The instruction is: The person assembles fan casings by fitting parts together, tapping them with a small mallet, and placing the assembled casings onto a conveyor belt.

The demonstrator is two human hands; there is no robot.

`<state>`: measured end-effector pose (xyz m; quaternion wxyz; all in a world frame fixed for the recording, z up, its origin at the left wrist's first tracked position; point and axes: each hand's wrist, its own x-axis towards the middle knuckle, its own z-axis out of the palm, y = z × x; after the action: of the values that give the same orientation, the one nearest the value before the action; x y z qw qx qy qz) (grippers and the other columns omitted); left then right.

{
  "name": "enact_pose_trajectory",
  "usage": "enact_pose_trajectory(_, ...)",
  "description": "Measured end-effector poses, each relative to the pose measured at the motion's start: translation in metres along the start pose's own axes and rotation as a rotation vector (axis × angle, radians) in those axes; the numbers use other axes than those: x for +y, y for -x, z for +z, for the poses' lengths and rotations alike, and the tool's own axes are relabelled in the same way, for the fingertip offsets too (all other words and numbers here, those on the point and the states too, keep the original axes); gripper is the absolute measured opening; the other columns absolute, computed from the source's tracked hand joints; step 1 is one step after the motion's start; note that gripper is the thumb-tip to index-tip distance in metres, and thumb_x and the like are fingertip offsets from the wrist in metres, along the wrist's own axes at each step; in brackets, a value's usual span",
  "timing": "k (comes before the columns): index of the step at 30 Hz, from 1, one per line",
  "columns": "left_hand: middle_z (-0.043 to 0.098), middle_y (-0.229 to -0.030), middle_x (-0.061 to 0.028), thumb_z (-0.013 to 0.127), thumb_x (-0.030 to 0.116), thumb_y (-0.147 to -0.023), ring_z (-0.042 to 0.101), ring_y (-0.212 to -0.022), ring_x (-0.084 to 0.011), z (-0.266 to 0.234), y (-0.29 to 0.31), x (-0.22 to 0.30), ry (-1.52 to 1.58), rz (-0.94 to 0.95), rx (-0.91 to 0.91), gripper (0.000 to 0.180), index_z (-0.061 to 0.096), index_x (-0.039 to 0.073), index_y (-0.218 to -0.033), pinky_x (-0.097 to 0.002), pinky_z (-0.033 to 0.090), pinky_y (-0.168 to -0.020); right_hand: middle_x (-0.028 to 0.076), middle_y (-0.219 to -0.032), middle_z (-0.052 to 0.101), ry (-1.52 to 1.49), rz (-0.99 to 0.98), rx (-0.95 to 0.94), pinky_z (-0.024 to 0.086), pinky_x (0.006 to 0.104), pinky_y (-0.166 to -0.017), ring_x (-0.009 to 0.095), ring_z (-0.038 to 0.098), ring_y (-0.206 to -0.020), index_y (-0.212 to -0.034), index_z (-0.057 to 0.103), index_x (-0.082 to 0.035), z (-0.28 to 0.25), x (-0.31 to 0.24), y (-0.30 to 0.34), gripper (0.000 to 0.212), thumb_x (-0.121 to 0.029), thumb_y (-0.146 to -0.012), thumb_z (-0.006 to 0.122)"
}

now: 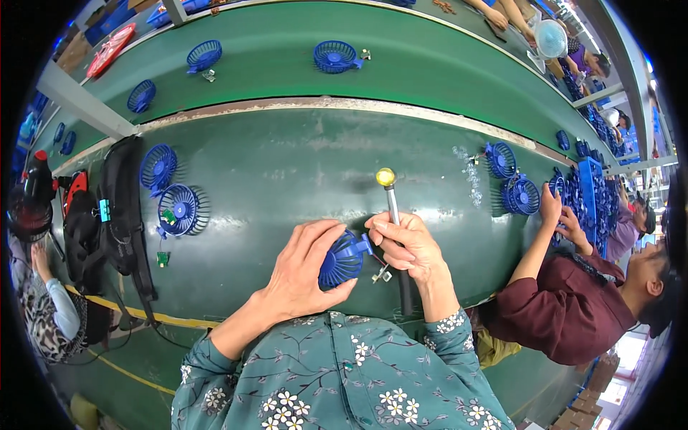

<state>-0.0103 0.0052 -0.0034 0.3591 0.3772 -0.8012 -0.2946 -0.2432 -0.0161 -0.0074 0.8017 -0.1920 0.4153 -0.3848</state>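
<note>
My left hand (307,269) is wrapped round a blue fan housing (340,264), with its short neck pointing right. A small circuit board with metal parts (382,274) hangs on thin wires by that neck. My right hand (410,246) grips a small hammer (392,201) by its shaft, just beside the housing. The hammer has a round yellow head, a silver shaft and a dark handle; its head points away from me. The right thumb and forefinger are close to the housing's neck; whether they also pinch a wire is hard to make out.
On the bench's left lie two blue fans (178,209), a green circuit board (163,259) and a black bag (123,208). Two more fans (520,195) lie right, near a co-worker's hands (559,218) and a blue crate (589,201). Beyond a raised edge, a green conveyor (272,50) carries fans.
</note>
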Motion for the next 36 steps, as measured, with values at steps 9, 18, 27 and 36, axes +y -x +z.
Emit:
enact_pose_trajectory(9,0.050,-0.126,-0.0179,0.080,0.017,-0.065,0.054,-0.110,-0.0382,0.001,0.001,0.000,0.049,-0.001,-0.010,0.076,0.045,0.001,-0.131,-0.0459,0.049,-0.091,0.000,-0.062,0.053,-0.037,0.036,-0.062,0.022,0.0191,-0.030,0.001,0.031,-0.034,-0.104,0.063,0.006,0.005,0.013,-0.001,0.021,-0.014,-0.097,0.060)
enact_pose_trajectory(18,0.050,-0.128,-0.0171,0.079,0.021,-0.068,0.053,-0.113,-0.0364,0.003,0.001,-0.003,0.140,-0.100,-0.066,0.073,0.047,0.002,-0.131,-0.0447,0.049,-0.093,0.000,-0.052,0.050,-0.033,-0.077,-0.038,0.025,0.0199,-0.031,0.002,0.031,-0.031,-0.101,0.064,0.007,0.005,0.023,0.000,0.021,-0.013,-0.097,0.058)
enact_pose_trajectory(27,0.050,-0.127,-0.0170,0.079,0.024,-0.068,0.053,-0.110,-0.0359,0.001,0.000,-0.001,0.015,-0.151,-0.024,0.074,0.048,0.002,-0.131,-0.0445,0.049,-0.093,0.001,-0.069,0.063,0.240,-0.099,0.124,0.025,0.0193,-0.036,0.000,0.038,-0.042,-0.110,0.065,0.006,0.028,0.015,0.012,0.025,-0.007,-0.090,0.068)
enact_pose_trajectory(36,0.057,-0.119,-0.0228,0.077,0.040,-0.078,0.056,-0.114,-0.0369,-0.025,-0.025,-0.010,0.198,-0.486,-0.333,0.079,0.040,0.000,-0.135,-0.0448,0.048,-0.091,-0.004,-0.068,0.061,0.551,-0.371,0.433,0.036,0.0197,-0.046,0.001,0.047,-0.055,-0.100,0.072,0.002,0.037,0.014,0.010,0.017,-0.009,-0.088,0.072)
